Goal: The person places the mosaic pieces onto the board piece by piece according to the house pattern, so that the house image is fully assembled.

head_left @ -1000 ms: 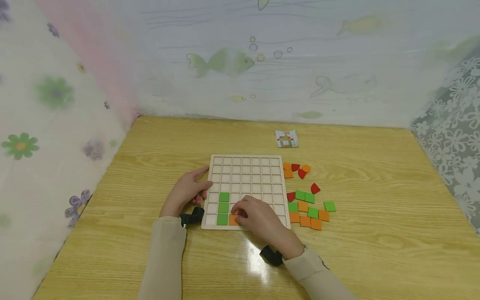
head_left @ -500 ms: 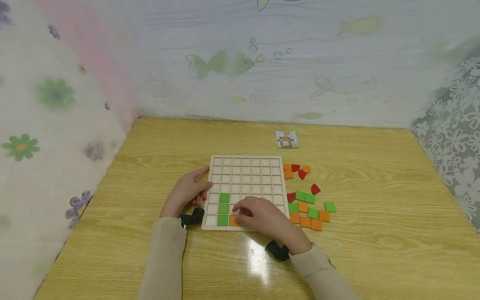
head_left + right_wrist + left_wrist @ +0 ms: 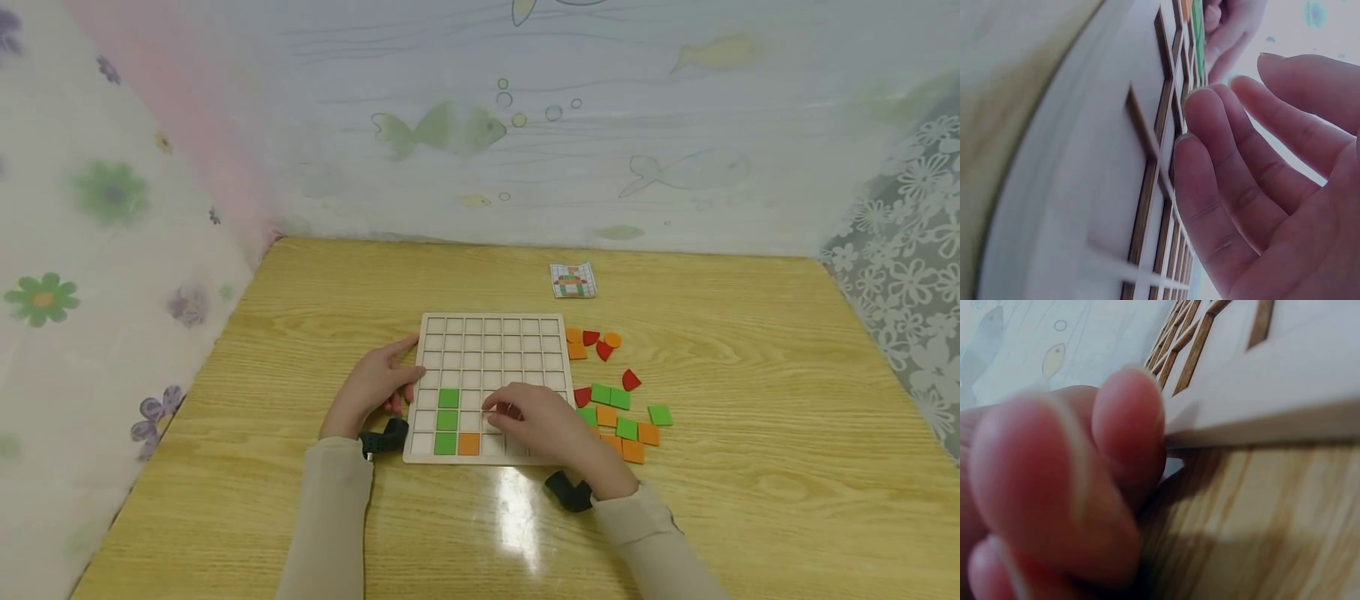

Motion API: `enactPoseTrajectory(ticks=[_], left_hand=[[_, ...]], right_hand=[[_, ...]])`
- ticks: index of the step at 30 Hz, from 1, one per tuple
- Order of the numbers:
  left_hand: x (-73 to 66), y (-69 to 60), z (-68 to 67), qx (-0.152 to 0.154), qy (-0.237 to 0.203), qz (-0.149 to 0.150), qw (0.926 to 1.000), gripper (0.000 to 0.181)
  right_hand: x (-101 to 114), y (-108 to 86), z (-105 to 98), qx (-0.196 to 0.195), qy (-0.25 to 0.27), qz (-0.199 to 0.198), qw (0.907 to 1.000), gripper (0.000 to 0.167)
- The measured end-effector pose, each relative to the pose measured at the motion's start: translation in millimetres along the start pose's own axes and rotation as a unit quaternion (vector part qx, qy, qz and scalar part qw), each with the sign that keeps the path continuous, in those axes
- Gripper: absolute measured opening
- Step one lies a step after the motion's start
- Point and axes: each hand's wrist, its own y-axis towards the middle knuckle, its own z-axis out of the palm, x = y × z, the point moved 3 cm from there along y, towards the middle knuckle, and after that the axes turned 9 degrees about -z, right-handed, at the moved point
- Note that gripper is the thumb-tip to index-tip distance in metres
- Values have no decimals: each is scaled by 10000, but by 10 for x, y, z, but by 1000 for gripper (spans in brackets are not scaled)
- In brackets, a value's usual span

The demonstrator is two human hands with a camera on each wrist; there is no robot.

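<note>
Left grip spread; right grip curved

I see a bare, loosely curved right hand over a pale wooden grid board, flat green tiles toward its far end.

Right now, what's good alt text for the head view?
A person's right hand, grip empty, is over a gridded board; the left hand touches its left edge. The board shows three green tiles in a column and one orange tile; loose pieces lie to its right, a card farther back.
</note>
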Motion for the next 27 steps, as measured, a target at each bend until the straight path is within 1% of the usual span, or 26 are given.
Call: enactPoseTrajectory(ticks=[7,12,17,24,27], left_hand=[[-30,-49,-3,53,14,16,10000,61],[-32,-49,3,43,66,18,10000,61],[-27,-41,7,25,125,47,9999,60],[-10,-26,-4,45,117,110,9999,60],[-10,-23,-5,59,120,133,9998,60]], right_hand=[[-121,-7,-66,-229,-12,138,9996,16],[-200,-15,-124,-422,110,307,9986,16],[-327,-52,-197,-602,233,513,9966,16],[-479,-118,-311,-597,306,719,9952,20],[-511,-147,-352,-521,524,820,9939,21]])
